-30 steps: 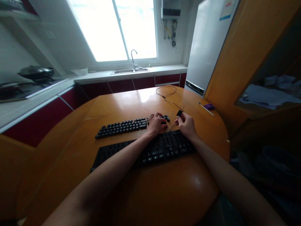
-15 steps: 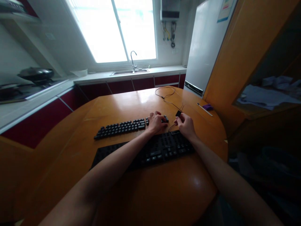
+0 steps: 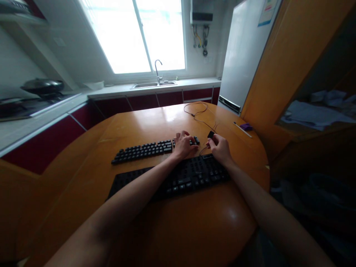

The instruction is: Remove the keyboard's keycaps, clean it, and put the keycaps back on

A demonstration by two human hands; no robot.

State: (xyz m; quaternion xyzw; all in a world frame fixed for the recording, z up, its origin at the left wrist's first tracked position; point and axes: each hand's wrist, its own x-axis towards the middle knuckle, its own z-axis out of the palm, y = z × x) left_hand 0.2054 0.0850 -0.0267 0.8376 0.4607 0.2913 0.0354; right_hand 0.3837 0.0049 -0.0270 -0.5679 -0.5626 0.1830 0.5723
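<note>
On the table (image 3: 83, 207) lies a black keyboard (image 3: 191, 174), lettering too small to read, with rows of keys (image 3: 141, 151) beyond it. My left hand (image 3: 183, 146) curves over the keys, grip undeterminable; my right hand (image 3: 221, 149) pinches a small black piece (image 3: 210, 134).

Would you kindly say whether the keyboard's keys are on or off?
Partly off: the keyboard shows bare sockets; some keys line its near edge, other keys lie beyond.

two hands (image 3: 183, 145), one keyboard base (image 3: 191, 171), one table (image 3: 147, 124)
</note>
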